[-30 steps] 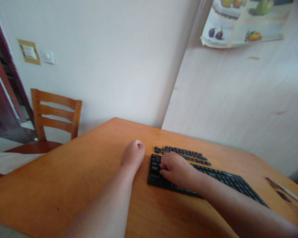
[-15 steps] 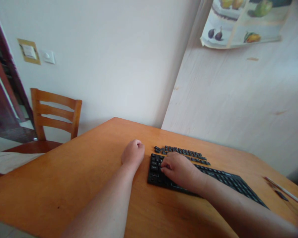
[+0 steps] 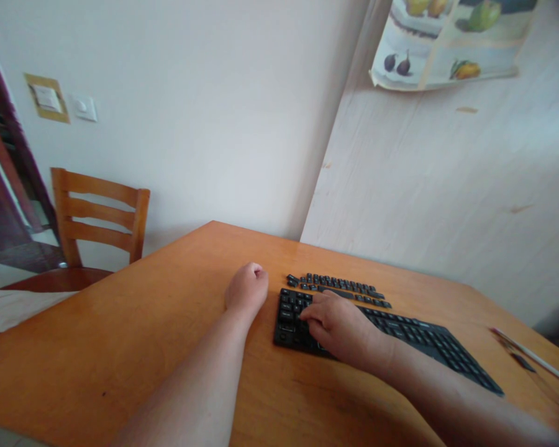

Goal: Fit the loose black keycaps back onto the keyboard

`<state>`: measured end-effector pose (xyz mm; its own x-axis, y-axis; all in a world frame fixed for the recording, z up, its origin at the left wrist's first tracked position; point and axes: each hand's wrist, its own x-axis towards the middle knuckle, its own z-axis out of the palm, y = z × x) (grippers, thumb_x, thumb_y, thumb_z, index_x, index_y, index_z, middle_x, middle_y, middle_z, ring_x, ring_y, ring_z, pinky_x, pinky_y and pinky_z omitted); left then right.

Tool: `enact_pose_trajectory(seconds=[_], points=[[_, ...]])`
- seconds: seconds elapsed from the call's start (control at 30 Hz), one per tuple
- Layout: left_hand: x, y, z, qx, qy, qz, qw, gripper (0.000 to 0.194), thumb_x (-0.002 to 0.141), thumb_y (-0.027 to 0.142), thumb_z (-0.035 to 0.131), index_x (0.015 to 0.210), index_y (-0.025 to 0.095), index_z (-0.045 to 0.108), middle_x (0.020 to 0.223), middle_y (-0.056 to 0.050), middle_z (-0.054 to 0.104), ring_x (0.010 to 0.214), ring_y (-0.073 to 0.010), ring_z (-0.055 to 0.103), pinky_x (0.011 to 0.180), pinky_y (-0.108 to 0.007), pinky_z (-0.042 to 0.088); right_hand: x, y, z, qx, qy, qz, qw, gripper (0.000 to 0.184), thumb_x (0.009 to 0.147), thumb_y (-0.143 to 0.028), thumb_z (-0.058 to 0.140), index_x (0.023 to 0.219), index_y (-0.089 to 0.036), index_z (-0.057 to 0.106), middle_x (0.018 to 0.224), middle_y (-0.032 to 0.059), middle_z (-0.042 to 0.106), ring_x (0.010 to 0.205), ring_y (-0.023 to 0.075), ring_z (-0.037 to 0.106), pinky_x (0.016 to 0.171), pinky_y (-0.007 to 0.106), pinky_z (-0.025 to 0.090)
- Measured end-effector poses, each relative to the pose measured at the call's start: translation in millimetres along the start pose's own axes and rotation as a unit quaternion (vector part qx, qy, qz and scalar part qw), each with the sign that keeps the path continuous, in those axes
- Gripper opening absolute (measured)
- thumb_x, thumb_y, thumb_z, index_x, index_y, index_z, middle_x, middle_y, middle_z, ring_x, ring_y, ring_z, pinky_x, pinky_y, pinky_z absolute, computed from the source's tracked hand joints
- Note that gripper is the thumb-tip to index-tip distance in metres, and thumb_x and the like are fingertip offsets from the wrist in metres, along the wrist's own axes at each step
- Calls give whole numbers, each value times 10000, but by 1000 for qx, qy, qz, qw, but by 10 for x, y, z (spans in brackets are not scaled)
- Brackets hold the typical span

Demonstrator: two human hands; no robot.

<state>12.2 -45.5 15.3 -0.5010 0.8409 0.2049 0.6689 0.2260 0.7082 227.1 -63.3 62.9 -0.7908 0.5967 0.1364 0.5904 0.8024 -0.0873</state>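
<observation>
My left hand (image 3: 248,287) rests on the table as a closed fist, left of the black keyboard (image 3: 412,332). Whatever it may hold is hidden inside the fingers. Over the keyboard's left part is my right hand (image 3: 338,323), its fingers bent and close together, fingertips down at the keys. I cannot make out whether a small piece is between them. Some key positions near that hand look bare, and the palm covers part of the keyboard. Behind the keyboard lie loose black keycaps (image 3: 345,284) in rows, with a long spacebar keycap (image 3: 335,292) among them.
The wooden table (image 3: 168,298) runs back to the wall. A thin whitish stick (image 3: 535,357) and a small dark object (image 3: 523,362) lie at the right. A wooden chair (image 3: 101,211) stands at the left, and fruit paintings (image 3: 447,46) hang above.
My right hand's fingers have shifted slightly, with the index finger straighter against the keys. My left fist stays in place. The whole view has moved a little.
</observation>
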Motion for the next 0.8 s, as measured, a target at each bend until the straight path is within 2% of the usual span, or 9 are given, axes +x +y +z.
enact_pose_trajectory(seconds=[0.57,0.67,0.8], points=[[15,-35,35,-1,4,5,1000,233,883,301,459,904,245,684,975,-64,735,867,-205,650,669,-269,425,-4,15,-53,8,13,4,1000,249,800,-113,506,784,-215,732,798,28,664,828,167,569,786,271,413],[15,-41,32,0,3,10,1000,233,884,306,458,906,244,681,996,-67,732,881,-208,649,677,-273,427,59,139,-130,26,48,22,998,271,820,-124,494,845,-223,744,831,24,687,831,159,591,800,270,421],[20,-54,39,-2,4,14,1000,234,888,330,457,904,250,676,980,-67,726,888,-216,650,661,-280,413,246,493,-205,26,73,67,995,260,832,-171,501,860,-214,756,863,36,712,826,160,612,767,273,432]])
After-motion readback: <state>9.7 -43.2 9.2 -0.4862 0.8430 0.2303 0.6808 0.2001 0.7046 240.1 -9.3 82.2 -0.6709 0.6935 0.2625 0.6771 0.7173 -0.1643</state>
